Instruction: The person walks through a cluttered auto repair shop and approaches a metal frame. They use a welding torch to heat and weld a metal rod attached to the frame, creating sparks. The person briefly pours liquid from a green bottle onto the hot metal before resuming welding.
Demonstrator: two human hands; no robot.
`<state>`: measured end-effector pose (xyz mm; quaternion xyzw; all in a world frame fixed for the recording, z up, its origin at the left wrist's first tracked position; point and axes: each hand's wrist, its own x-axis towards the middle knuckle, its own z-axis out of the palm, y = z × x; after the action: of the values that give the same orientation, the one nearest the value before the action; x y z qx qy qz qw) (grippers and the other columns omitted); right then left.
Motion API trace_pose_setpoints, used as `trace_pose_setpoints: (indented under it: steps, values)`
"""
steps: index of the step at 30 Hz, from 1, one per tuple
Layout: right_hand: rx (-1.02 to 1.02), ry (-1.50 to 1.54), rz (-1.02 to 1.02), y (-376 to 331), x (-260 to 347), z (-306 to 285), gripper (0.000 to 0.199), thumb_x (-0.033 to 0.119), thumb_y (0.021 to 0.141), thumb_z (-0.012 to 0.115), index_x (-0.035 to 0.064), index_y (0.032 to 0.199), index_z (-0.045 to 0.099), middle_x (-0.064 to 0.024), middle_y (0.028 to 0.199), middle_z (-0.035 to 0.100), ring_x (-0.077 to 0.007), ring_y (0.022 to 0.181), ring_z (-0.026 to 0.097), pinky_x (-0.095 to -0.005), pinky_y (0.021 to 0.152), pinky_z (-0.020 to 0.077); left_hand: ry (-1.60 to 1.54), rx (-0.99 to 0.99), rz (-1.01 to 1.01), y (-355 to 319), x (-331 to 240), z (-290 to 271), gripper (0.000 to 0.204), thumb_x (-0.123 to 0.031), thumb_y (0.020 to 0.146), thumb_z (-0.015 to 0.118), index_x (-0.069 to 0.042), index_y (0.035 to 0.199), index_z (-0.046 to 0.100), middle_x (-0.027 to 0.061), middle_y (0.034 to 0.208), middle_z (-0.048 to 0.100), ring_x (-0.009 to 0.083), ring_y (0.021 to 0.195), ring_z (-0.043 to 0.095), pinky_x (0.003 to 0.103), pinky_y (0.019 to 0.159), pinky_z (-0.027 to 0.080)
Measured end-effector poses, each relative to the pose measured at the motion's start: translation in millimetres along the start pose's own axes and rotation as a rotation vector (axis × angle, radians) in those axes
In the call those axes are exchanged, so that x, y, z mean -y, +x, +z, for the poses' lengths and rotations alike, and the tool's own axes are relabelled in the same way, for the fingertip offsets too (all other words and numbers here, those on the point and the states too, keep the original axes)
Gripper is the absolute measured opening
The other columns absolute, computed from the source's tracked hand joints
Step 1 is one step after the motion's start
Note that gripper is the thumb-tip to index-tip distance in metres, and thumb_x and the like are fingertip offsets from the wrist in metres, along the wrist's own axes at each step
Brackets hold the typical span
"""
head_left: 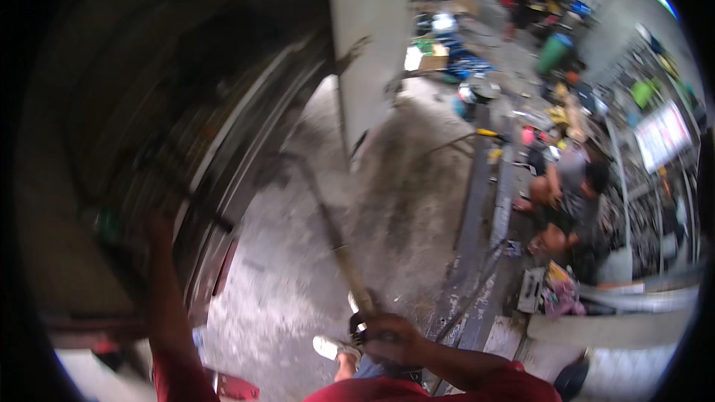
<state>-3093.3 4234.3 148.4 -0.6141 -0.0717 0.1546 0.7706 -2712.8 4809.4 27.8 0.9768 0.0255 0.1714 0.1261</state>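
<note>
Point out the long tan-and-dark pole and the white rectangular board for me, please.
Long tan-and-dark pole (348, 266): head view, on its tan shaft.
White rectangular board (663, 136): head view, middle of its face.

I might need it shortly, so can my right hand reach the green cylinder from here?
Probably not: the right hand grips the long pole, and the green cylinder sits far across the floor, beyond the nearer person.

The stained grey concrete floor (275, 260) carries long dark bars (472, 205) and, farther off, blurred blue clutter (468, 67).
</note>
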Motion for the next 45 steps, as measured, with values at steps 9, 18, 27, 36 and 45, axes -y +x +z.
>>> trace_pose_setpoints:
  steps: [9, 18, 27, 36, 45]
  values:
    - [0.062, -0.187, -0.056, -22, 37, 13, 0.018, 0.017, 0.1, 0.068, 0.0037, 0.09, 0.06, -0.0064, 0.092, 0.056, -0.015, 0.08, 0.058, -0.033, 0.072, 0.0472, -0.673, -0.042, -0.45, -60, -143, -66, 0.035, -0.003, 0.095, 0.062, 0.004, 0.13, 0.061, 0.0149, 0.122, 0.069, 0.0254, 0.088, 0.066, 0.037, 0.075, 0.051]
    - [0.105, -0.532, -0.008, -37, 16, 57, 0.019, 0.017, 0.091, 0.076, 0.0021, 0.098, 0.066, -0.0206, 0.103, 0.068, -0.0359, 0.1, 0.066, -0.0427, 0.092, 0.0498, -0.77, 0.112, -0.282, -176, -185, -135, 0.035, -0.009, 0.099, 0.064, -0.006, 0.134, 0.062, 0.0094, 0.113, 0.065, 0.0178, 0.095, 0.056, 0.034, 0.083, 0.044]
    - [0.134, -0.62, -0.153, -52, 2, 82, 0.018, 0.013, 0.083, 0.079, 0.005, 0.084, 0.063, -0.0181, 0.104, 0.066, -0.0372, 0.096, 0.067, -0.0457, 0.082, 0.0551, -0.584, -0.141, -0.175, -218, -225, -167, 0.028, -0.017, 0.098, 0.065, -0.003, 0.122, 0.059, 0.0131, 0.088, 0.071, 0.0204, 0.079, 0.065, 0.036, 0.072, 0.052]
    - [0.174, -0.597, -0.181, -53, -2, 90, 0.014, 0.007, 0.082, 0.075, 0.0033, 0.082, 0.062, -0.0183, 0.104, 0.064, -0.0342, 0.095, 0.066, -0.0414, 0.082, 0.0551, -0.358, 0.077, -0.282, -263, -281, -248, 0.03, -0.021, 0.102, 0.058, -0.005, 0.128, 0.053, 0.0208, 0.091, 0.069, 0.0376, 0.085, 0.069, 0.045, 0.07, 0.052]
    - [0.454, -0.297, 0.051, -49, 12, 81, 0.02, 0.006, 0.081, 0.075, 0.0028, 0.076, 0.056, -0.0179, 0.105, 0.065, -0.0281, 0.091, 0.065, -0.0374, 0.08, 0.052, -0.614, 0.201, -0.37, -385, -240, -292, 0.067, -0.003, 0.1, 0.06, -0.007, 0.158, 0.027, 0.0043, 0.074, 0.061, 0.0116, 0.063, 0.053, 0.029, 0.063, 0.046]
